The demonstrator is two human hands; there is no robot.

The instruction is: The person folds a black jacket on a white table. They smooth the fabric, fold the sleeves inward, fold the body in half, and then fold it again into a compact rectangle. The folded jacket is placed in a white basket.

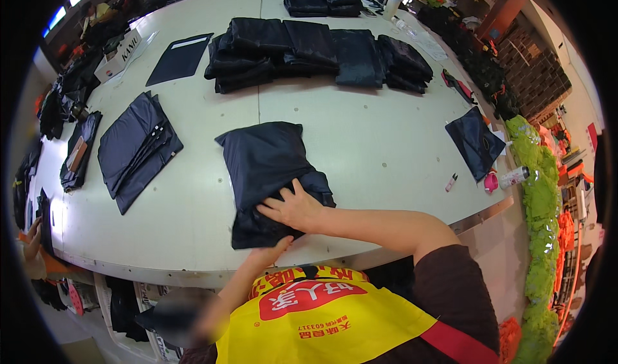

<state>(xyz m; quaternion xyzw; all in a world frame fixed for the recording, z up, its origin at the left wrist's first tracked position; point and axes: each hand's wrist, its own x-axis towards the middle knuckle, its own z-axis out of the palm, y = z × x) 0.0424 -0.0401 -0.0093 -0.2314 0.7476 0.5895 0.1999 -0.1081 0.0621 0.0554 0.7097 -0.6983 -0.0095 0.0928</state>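
A folded dark navy garment (261, 158) lies on the near middle of the white table, its lower right part bunched up. My right hand (294, 209) rests on that lower part from the right, fingers spread and pressing into the cloth. At the near edge, my left hand (273, 251) takes hold of the garment's lower border. Its thumb side shows, while most of its fingers are hidden under the cloth.
Stacks of folded dark garments (257, 45) stand across the far middle of the white table (187, 229). Another dark pile (135, 145) lies left. On the right are a dark cloth piece (475, 142), a small tube (451, 182) and a bottle (515, 176). A person's hand (31, 235) shows far left.
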